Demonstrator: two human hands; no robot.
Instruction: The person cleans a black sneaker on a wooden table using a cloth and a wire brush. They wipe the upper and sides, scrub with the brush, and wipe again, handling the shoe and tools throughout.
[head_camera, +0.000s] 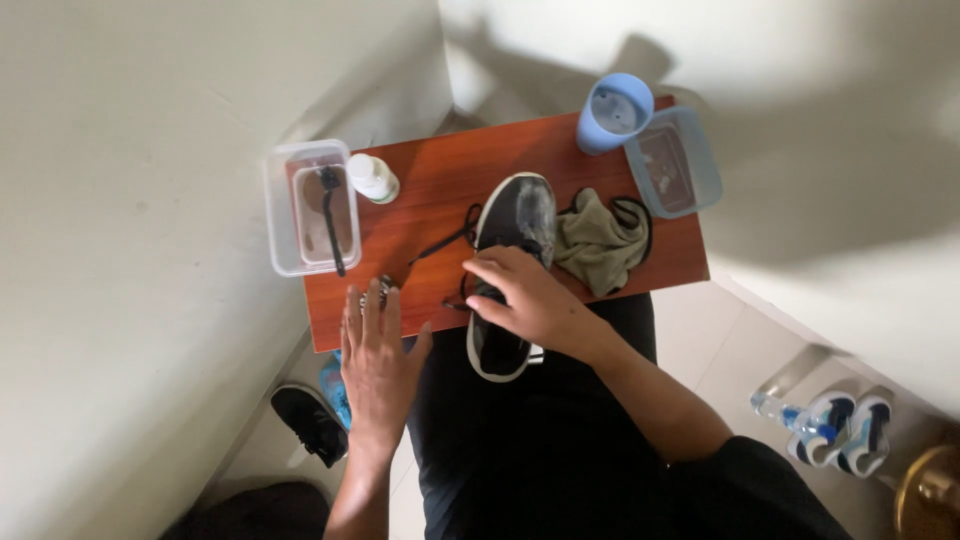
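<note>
A black shoe with a white sole (517, 215) lies lengthwise on a small reddish wooden table (440, 180), its heel hanging over the near edge. My right hand (530, 300) rests on the shoe's middle, fingers curled over the opening and laces. My left hand (378, 360) lies flat and spread at the table's near left edge, fingertips by a small dark metallic object (378, 290). A loose black lace (440, 243) trails left of the shoe.
An olive cloth (600, 240) lies right of the shoe. A clear tub with a black brush (312, 205) overhangs the left edge, a white bottle (372, 177) beside it. A blue cup (612, 112) and empty clear tub (675, 160) sit far right. Another black shoe (310, 422) and sneakers (845, 430) are on the floor.
</note>
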